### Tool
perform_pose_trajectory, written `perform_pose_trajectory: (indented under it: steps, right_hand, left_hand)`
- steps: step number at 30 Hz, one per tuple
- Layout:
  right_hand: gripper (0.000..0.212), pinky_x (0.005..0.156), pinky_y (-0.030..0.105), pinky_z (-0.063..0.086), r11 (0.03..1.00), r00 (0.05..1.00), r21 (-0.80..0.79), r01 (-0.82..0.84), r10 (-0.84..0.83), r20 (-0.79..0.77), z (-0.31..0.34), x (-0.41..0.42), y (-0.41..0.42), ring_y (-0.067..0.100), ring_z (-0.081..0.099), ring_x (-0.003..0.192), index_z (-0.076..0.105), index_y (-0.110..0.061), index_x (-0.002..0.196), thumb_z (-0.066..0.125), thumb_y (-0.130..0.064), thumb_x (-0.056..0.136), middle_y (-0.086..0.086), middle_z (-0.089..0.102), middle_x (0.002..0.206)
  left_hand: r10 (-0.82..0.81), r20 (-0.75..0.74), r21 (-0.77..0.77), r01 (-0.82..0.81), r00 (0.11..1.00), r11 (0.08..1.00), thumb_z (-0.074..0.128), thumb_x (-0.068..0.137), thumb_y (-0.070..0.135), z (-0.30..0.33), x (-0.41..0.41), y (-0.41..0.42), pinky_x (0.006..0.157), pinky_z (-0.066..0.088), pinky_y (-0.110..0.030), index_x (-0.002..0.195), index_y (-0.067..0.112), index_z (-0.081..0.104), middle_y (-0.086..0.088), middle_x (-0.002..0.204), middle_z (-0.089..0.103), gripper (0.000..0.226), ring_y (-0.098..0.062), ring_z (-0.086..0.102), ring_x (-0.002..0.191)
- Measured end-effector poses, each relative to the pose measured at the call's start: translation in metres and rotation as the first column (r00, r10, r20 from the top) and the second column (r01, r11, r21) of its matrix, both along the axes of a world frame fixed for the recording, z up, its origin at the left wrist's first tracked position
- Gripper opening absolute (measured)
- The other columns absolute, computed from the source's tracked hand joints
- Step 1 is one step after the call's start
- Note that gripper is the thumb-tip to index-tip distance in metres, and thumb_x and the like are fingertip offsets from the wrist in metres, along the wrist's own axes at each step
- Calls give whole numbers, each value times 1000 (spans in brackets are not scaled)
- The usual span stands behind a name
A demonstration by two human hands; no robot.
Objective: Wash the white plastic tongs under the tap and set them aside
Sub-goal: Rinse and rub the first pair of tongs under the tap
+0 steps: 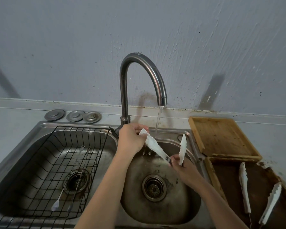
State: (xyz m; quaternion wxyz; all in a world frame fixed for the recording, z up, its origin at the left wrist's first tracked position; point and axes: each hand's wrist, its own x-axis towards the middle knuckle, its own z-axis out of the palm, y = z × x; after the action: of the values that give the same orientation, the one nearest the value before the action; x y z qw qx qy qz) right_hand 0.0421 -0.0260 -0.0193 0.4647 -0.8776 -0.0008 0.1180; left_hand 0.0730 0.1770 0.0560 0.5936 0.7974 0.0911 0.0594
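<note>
1. While water falls from the tap [144, 76] into the right-hand basin [162, 210], we see in the head view the white plastic tongs [155, 147] held over that basin, spread in a V with the hinge end low.
2. Our left hand [130, 140] is clamped on the tip of the left blade, up by the basin's back rim, and the stream strikes that blade just beside the fingers.
3. Our right hand [182, 167] is closed around the hinge end, with the other blade standing upright above it, near the basin's right rim.
4. Below the tongs the basin floor lies open down to the drain [153, 187].
5. Left of the dividing edge, a black wire rack [59, 164] fills the other basin and holds thin metal utensils [73, 179].
6. On the right, close against the sink's edge, two wooden trays [221, 138] sit one behind the other; the nearer one holds a second pair of white tongs [244, 187], well apart from our hands.
</note>
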Motion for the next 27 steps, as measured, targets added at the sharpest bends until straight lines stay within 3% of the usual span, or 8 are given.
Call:
perform_pose_trajectory:
  steps: [4,9,11,13,16,19,22,27]
  right_hand:
    - [23,57,10,43,998,999,25,-52,52,-9,2,-1,4,4,55,69,63,-19,90,45,-32,95,-2,63,79]
    - [12,49,11,45,980,987,152,-125,138,-78,8,-6,4,0,62,55,62,-25,97,56,-33,90,-5,68,64]
    - [21,46,13,46,983,988,151,-106,121,-93,10,-8,5,0,58,47,61,-21,99,49,-37,92,-4,64,57]
    - [51,45,15,46,980,981,173,-95,122,-150,13,-8,5,1,53,44,59,-21,101,27,-58,86,-5,58,58]
    - [85,40,21,38,940,944,342,9,105,-312,16,-6,5,10,41,41,63,-14,94,13,-78,71,-2,51,51]
    - [81,35,21,33,956,921,278,90,26,-388,24,-3,13,11,38,36,62,-10,82,20,-79,74,-1,51,48]
    - [69,33,19,31,977,906,178,114,-29,-423,30,-2,21,9,37,31,57,-11,71,21,-67,87,-1,50,46]
    - [61,30,17,29,992,909,27,124,-103,-404,27,-3,27,6,38,26,56,-10,69,20,-50,97,0,48,47]
  left_hand:
    - [20,-6,40,-20,1000,999,58,78,-2,-1,1,3,65,61,-34,73,30,66,-1,86,73,33,-12,70,72]
    - [-6,-58,44,9,998,999,50,84,1,-20,8,4,75,59,-42,97,15,70,-11,96,71,27,-24,69,85]
    - [-39,-86,-95,31,996,995,44,91,4,-29,8,1,76,59,-43,99,9,66,-12,98,69,24,-27,68,88]
    - [-107,-122,-323,63,987,944,36,98,11,-35,7,-5,78,58,-42,109,6,60,-13,98,66,27,-30,67,93]
    - [-217,-116,-647,92,969,757,30,100,10,-41,2,-14,83,57,-37,117,6,52,-10,106,66,28,-23,67,99]
    - [-288,-29,-788,155,957,595,40,95,-2,-49,-10,-25,75,59,-26,113,5,56,-3,98,73,25,-12,70,92]
    - [-317,-11,-754,200,948,625,54,87,-4,-60,-18,-28,70,58,-24,100,6,62,-3,81,74,17,-14,71,78]
    - [-432,-128,-673,242,893,699,66,82,4,-70,-23,-24,67,58,-25,96,0,66,-11,82,76,15,-21,73,80]
